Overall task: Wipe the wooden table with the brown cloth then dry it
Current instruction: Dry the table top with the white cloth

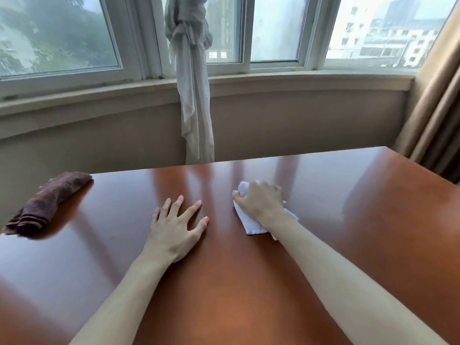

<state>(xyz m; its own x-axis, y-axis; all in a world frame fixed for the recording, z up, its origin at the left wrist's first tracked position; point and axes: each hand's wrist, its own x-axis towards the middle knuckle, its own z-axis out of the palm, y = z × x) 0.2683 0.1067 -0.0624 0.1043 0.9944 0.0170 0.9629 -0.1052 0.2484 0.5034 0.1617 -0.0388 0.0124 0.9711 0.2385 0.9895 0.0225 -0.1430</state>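
Head view: one glossy reddish-brown wooden bench (249, 282) fills the lower frame, and on it lie two cloths. One dark brown terry cloth (47, 204), loosely rolled, lies at the bench's far left corner, well apart to the left of both hands, touched by neither. One crumpled white paper towel (251, 224) lies under the right hand (262, 201), whose fingers (272, 189) are curled down and clamped on it, pressing it onto the wood; a wad of it pokes out beyond the knuckles and a flat corner trails back beside the wrist. The left hand (175, 229) rests palm-down on the bare wood just left of the towel, its fingers (174, 204) straight and spread apart, holding nothing. Beyond the fingers, past the bench's far edge, one knotted pale sheer curtain (195, 95) hangs before a curved bay window (59, 33). One tan drape (438, 108) hangs at the far right.
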